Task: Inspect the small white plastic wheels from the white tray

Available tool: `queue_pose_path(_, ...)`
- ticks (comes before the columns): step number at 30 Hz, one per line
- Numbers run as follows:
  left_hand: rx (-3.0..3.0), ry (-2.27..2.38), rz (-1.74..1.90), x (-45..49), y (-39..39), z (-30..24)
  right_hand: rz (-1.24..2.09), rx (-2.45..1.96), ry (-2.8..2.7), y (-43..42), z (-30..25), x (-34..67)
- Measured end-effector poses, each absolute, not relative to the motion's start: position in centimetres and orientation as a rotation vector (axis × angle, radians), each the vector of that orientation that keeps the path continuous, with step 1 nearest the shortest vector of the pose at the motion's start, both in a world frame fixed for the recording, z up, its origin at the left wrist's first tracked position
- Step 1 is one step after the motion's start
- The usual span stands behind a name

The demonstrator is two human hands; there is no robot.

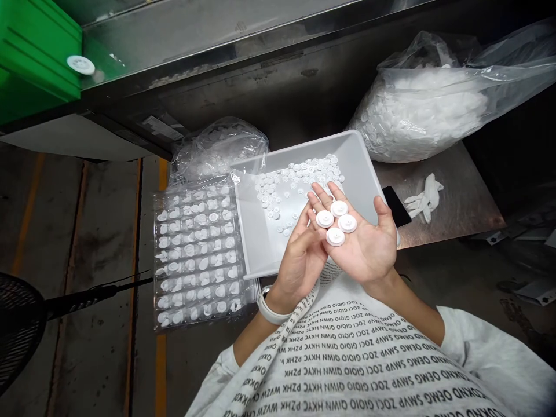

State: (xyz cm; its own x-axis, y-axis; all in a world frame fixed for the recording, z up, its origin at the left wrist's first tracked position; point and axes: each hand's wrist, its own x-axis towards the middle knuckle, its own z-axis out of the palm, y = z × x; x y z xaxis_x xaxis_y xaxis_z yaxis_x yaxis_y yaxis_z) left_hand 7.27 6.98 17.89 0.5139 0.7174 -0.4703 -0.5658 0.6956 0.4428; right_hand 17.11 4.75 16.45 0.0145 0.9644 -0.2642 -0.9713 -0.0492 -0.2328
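Note:
My right hand [362, 246] is palm up with its fingers stretched out, and several white round plastic discs [335, 236] with raised centres rest on the palm and finger bases. Against its left side is my left hand [299, 260], its thumb by the lowest disc and some fingers hidden behind the right hand. Both hands are over the near right part of a grey plastic tray [260, 255]. Many small white discs [310, 168] lie scattered in that tray, mostly towards its far side.
Left of the tray lies a clear blister tray [197, 255] with rows of white parts. Behind are a clear plastic bag [221, 147] and a big bag of white parts [425, 110]. A dark phone-like slab [396, 207], white glove [425, 198], green crate [39, 52] and black fan [19, 330] surround the workspace.

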Motion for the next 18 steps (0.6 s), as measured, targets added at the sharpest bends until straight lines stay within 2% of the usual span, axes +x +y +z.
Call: queue_pose_path(18,0.608,0.648,0.748,7.2,5.7,17.1,1.502,-0.430,0.006,4.3,17.4,16.8)
